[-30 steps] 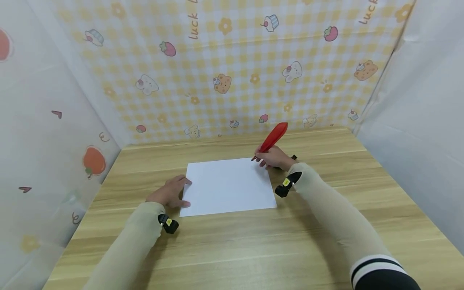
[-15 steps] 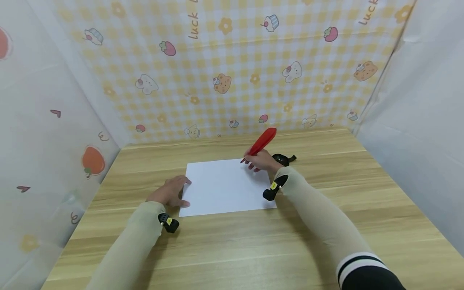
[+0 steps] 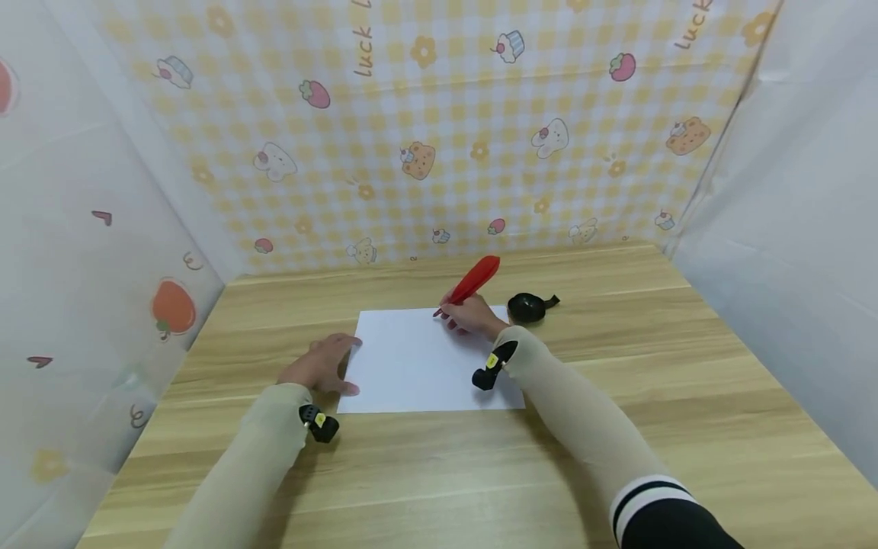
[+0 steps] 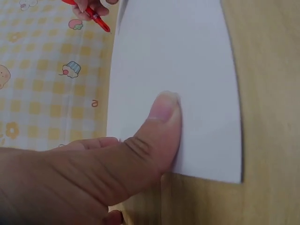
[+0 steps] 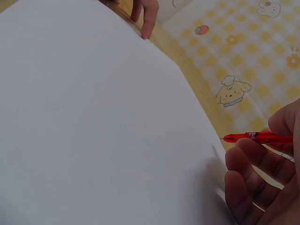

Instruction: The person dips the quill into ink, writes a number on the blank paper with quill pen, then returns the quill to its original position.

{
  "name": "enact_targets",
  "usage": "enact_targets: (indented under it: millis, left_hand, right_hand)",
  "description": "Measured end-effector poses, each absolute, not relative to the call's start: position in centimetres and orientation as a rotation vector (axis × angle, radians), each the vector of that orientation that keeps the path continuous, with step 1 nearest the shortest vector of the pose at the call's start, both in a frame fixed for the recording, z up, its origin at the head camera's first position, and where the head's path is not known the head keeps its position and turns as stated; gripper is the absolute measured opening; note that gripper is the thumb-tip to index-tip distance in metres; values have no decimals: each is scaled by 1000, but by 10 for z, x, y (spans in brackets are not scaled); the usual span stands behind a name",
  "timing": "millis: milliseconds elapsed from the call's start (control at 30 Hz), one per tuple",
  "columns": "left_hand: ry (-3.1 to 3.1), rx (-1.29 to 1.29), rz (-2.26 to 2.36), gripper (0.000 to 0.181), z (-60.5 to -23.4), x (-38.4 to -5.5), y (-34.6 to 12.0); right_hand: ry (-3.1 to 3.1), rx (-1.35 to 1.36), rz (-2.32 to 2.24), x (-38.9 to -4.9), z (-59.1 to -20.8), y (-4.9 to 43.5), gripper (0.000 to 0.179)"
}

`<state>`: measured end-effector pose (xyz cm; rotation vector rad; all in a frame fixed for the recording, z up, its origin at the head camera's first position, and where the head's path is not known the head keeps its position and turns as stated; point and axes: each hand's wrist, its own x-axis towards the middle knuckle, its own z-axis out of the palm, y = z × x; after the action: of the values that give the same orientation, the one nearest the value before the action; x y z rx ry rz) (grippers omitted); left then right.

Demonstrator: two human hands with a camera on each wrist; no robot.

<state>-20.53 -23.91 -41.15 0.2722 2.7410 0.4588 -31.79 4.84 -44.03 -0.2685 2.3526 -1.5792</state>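
Head view: saw one pen (image 3: 475, 280) pinched in the right hand (image 3: 472, 315), red feather-like top leaning back to the right, tip pointing down near the far edge of the paper (image 3: 405, 374). Found the left hand (image 3: 320, 366) resting at the paper's left edge, thumb and forefinger spread apart. Spotted in this view alone a black pan (image 3: 525, 307), lying on the table (image 3: 425, 480) just right of the paper's far right corner, and a pair of pale sleeves (image 3: 576, 415). Left wrist view: saw up close the left thumb lying straight on the paper, and well beyond, the pen's tip. Right wrist view: saw a small print on the pen's red barrel, too small to make out from the head, plus lower fingers curled loosely beneath the grip and, across the paper, left fingertips at the edge. Could not tell from any view about contact between tip and paper. Counted in all one pen, one sheet of paper, one pan, two hands and two sleeves. Saw behind everything a yellow checked cloth (image 3: 384, 145), partly caught by both wrist views too.
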Motion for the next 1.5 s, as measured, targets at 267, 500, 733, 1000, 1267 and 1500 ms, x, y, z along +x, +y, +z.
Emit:
enact_targets:
  millis: [267,500,733,1000,1267,1500]
  left_hand:
    - [2713,284,443,81,-410,-207,-237]
    - [2713,293,394,84,-412,-208,-237]
    - [2708,338,381,84,-411,-209,-235]
    - [2710,342,376,85,-411,-211,-237]
    - [2721,337,395,84,-411,-212,-237]
    - [2719,331,408,86,-412,-211,-237]
  right_hand:
    - [2340,-229,-1610,-316,-443,32,13]
    - [2369,-242,-1611,-320,-444,26,12]
    - [2402,-231,-1602,-323,-443,23,12]
    - [2390,-189,-1615,-325,-442,16,12]
    - [2384,-182,-1621,-326,-443,13,13]
    - [2388,-169,-1568,-326,-443,10,15]
